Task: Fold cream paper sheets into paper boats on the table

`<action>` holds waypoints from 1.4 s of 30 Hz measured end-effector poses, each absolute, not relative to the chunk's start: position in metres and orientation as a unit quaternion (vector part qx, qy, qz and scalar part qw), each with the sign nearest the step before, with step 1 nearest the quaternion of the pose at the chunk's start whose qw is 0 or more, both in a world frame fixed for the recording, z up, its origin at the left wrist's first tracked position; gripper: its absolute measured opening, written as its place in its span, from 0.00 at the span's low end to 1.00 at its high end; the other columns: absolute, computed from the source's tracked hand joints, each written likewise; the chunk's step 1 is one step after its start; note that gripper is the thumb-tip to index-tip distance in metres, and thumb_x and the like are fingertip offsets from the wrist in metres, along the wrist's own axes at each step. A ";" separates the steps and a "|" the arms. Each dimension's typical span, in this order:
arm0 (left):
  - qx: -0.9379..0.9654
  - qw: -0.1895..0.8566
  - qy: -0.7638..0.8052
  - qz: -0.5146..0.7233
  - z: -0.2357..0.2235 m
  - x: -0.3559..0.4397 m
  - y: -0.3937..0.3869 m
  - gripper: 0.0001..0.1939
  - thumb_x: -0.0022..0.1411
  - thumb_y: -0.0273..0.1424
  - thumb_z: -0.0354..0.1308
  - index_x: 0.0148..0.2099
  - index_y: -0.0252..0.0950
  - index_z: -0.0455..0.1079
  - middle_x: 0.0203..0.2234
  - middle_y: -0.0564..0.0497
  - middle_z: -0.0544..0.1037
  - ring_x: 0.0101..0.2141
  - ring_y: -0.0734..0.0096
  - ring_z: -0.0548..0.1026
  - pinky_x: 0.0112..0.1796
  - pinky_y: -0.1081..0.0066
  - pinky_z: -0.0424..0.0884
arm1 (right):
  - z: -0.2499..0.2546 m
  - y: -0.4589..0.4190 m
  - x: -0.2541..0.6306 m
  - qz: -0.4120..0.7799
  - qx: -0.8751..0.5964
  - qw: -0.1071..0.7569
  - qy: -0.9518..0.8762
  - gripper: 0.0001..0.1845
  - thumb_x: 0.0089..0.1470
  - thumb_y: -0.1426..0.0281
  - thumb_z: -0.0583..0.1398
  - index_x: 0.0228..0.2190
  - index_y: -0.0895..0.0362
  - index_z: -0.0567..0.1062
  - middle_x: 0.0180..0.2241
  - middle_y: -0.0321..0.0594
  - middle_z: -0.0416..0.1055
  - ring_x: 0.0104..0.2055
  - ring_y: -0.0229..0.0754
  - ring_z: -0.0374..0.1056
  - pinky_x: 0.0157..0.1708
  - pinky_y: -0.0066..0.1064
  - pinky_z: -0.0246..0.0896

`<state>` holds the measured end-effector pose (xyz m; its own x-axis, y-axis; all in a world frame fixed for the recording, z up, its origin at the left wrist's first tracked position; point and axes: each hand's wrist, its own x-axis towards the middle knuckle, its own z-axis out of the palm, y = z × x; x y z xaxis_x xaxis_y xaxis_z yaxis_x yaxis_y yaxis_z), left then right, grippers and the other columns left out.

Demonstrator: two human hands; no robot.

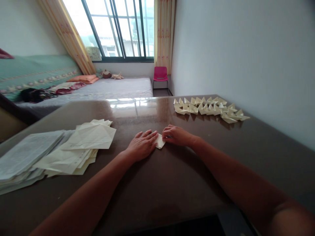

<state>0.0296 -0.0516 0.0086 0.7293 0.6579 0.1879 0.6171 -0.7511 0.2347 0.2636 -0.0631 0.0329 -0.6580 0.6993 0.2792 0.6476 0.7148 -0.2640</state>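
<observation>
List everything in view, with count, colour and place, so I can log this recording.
Folded paper: one, cream, between the hands
Boat-like paper folds: many overlapping, cream, table's far right
Loose sheets: a pile, cream, table's left
Greyish paper stack: one, far left
Table: one, dark brown, foreground
Bed: one, pale lavender, beyond table
Orange bedding: one pile, on bed
Dark bundle: one, bed's left
Chair: one, pink, right of bed
Window: one, dark-framed, back wall
Curtains: two, yellow-orange, flanking window
Left hand: one, bare, flat, fingertips at folded paper's left
Right hand: one, bare, fingers curled at its right edge
</observation>
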 end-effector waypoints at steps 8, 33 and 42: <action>0.950 0.005 0.284 0.133 0.023 0.030 -0.053 0.16 0.68 0.34 0.46 0.49 0.44 0.73 0.50 0.53 0.75 0.54 0.65 0.66 0.55 0.62 0.60 | 0.036 -0.070 0.253 0.011 -0.349 0.147 -0.925 0.11 0.59 0.71 0.55 0.37 0.55 0.78 0.39 0.42 0.75 0.42 0.43 0.64 0.44 0.34 0.58; 0.952 0.007 0.289 0.099 0.037 0.024 -0.060 0.11 0.64 0.32 0.49 0.41 0.42 0.74 0.37 0.51 0.76 0.39 0.68 0.71 0.36 0.71 0.67 | 0.029 -0.061 0.268 0.135 -0.321 0.195 -0.917 0.06 0.52 0.70 0.60 0.33 0.54 0.78 0.37 0.38 0.75 0.41 0.39 0.65 0.43 0.29 0.59; 0.898 0.120 0.388 0.166 0.030 0.027 -0.051 0.11 0.60 0.34 0.52 0.36 0.39 0.75 0.31 0.53 0.76 0.32 0.72 0.71 0.34 0.73 0.65 | 0.025 -0.057 0.264 0.168 -0.361 0.246 -0.884 0.04 0.51 0.72 0.60 0.29 0.57 0.76 0.30 0.37 0.72 0.33 0.37 0.65 0.37 0.27 0.59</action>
<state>0.0266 -0.0507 0.0299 0.6432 0.7377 0.2052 0.6578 -0.6696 0.3450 0.2642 -0.0571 0.0249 -0.6184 0.7203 0.3142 0.5546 0.6833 -0.4749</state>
